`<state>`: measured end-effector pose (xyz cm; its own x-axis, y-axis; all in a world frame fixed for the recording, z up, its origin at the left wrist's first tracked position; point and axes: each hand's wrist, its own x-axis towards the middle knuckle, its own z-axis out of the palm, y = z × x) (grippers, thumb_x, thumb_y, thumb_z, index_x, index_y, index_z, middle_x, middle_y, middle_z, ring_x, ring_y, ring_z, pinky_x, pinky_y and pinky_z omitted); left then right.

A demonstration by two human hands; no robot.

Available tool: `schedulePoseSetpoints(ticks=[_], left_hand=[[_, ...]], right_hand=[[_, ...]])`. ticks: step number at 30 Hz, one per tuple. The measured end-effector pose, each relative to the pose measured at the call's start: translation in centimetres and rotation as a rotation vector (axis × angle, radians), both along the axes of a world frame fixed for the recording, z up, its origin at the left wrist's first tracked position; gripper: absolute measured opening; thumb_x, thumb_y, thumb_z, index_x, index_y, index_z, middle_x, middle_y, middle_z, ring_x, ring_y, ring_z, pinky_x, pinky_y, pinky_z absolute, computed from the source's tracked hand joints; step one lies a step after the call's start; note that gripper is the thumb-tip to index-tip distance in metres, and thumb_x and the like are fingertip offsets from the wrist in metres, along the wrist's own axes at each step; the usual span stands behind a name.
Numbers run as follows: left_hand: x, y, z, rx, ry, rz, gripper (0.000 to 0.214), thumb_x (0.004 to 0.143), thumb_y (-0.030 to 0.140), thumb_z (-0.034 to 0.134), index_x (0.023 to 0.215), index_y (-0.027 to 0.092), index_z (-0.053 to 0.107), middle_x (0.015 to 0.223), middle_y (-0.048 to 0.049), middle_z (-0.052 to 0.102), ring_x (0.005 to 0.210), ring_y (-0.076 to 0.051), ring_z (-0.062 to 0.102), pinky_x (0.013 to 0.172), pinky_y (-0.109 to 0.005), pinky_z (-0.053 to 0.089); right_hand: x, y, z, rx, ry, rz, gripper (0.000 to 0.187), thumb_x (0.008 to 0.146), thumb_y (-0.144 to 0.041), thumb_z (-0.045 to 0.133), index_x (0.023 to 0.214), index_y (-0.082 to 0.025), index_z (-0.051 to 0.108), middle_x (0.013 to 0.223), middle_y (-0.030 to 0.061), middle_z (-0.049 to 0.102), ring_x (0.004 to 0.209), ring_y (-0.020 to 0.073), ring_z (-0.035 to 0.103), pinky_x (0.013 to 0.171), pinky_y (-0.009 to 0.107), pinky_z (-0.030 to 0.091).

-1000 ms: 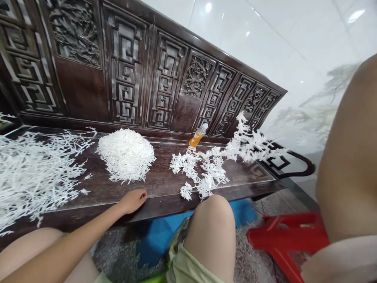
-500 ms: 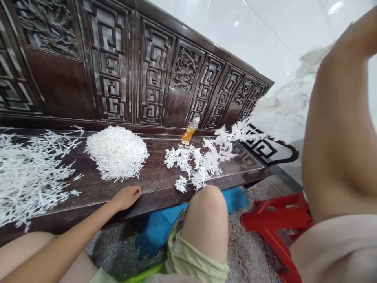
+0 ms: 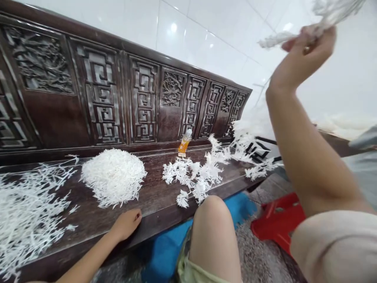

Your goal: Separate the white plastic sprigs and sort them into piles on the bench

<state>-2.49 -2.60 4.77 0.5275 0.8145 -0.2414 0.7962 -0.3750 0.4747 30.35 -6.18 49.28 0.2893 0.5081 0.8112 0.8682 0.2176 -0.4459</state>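
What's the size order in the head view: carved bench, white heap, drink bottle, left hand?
1. Carved wooden bench
2. White heap of sprigs
3. Left hand and orange drink bottle: unsure. The hand looks bigger, but it is much nearer the camera.

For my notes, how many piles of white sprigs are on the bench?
3: a loose spread on the left of the carved bench, a dense mound next, and a looser tangle by the orange bottle. Some may be hidden.
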Motion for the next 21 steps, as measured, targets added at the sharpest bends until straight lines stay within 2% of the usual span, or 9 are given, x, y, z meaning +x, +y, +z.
schedulePoseSetpoints(ticks=[3, 8, 10, 13, 15, 18, 21], left_hand=[[0.2, -0.1, -0.2, 0.050, 0.024, -0.033, 0.020, 0.079, 0.026, 0.033, 0.076, 0.019, 0.051, 0.079, -0.0046, 0.062, 0.075, -0.019, 0.056, 0.067, -0.028, 0.035], [0.7, -0.5, 0.0, 0.134, 0.004, -0.076, 0.019, 0.079, 0.025, 0.034, 0.084, 0.021, 0.052, 0.086, -0.0043, 0.061, 0.084, -0.019, 0.055, 0.074, -0.030, 0.035], [1.0, -0.7, 0.8, 0.203, -0.083, -0.079, 0.022, 0.079, 0.024, 0.035, 0.095, 0.021, 0.051, 0.092, -0.0050, 0.060, 0.089, -0.019, 0.053, 0.079, -0.031, 0.034], [1.3, -1.0, 3.0, 0.277, -0.236, 0.000, 0.032, 0.081, 0.027, 0.035, 0.110, 0.020, 0.045, 0.088, -0.0051, 0.058, 0.085, -0.018, 0.053, 0.080, -0.030, 0.036], [1.6, -1.6, 4.8, 0.296, -0.340, 0.053, 0.037, 0.080, 0.032, 0.037, 0.115, 0.020, 0.041, 0.087, -0.0039, 0.056, 0.083, -0.017, 0.052, 0.079, -0.029, 0.038], [2.3, -2.7, 7.4, 0.317, -0.488, 0.132, 0.047, 0.078, 0.038, 0.044, 0.121, 0.021, 0.035, 0.095, -0.0040, 0.054, 0.088, -0.017, 0.051, 0.082, -0.029, 0.038], [3.6, -3.5, 8.7, 0.341, -0.580, 0.178, 0.052, 0.075, 0.041, 0.049, 0.122, 0.022, 0.035, 0.109, -0.0058, 0.048, 0.100, -0.018, 0.046, 0.088, -0.031, 0.036]], right_hand=[[0.0, 0.2, -2.4, 0.022, 0.021, -0.020, 0.026, 0.086, -0.038, 0.036, 0.078, -0.016, 0.048, 0.075, 0.0045, 0.056, 0.084, 0.0081, 0.047, 0.066, 0.021, 0.035], [-1.4, 2.6, -3.5, 0.183, 0.236, -0.021, 0.027, 0.088, -0.028, 0.029, 0.099, -0.009, 0.043, 0.096, 0.0102, 0.056, 0.079, 0.0045, 0.053, 0.062, 0.020, 0.036], [-2.5, 2.8, -4.0, 0.074, 0.325, 0.121, 0.028, 0.087, -0.025, 0.027, 0.103, -0.006, 0.041, 0.099, 0.0113, 0.055, 0.079, 0.0047, 0.056, 0.061, 0.020, 0.036], [-4.5, 1.7, -6.0, -0.202, 0.443, 0.409, 0.020, 0.084, -0.023, 0.040, 0.094, -0.008, 0.046, 0.094, 0.0074, 0.056, 0.079, 0.0078, 0.058, 0.064, 0.022, 0.041], [-5.9, 1.0, -8.2, -0.357, 0.527, 0.518, 0.012, 0.081, -0.022, 0.048, 0.086, -0.011, 0.050, 0.088, 0.0046, 0.058, 0.078, 0.0098, 0.059, 0.066, 0.024, 0.046], [-8.0, 1.1, -12.3, -0.563, 0.655, 0.581, 0.008, 0.079, -0.021, 0.051, 0.077, -0.014, 0.051, 0.080, 0.0036, 0.059, 0.076, 0.0112, 0.060, 0.066, 0.026, 0.051], [-10.3, 1.8, -16.5, -0.763, 0.787, 0.663, 0.009, 0.079, -0.021, 0.052, 0.072, -0.015, 0.051, 0.077, 0.0048, 0.059, 0.075, 0.0132, 0.060, 0.068, 0.029, 0.054]])
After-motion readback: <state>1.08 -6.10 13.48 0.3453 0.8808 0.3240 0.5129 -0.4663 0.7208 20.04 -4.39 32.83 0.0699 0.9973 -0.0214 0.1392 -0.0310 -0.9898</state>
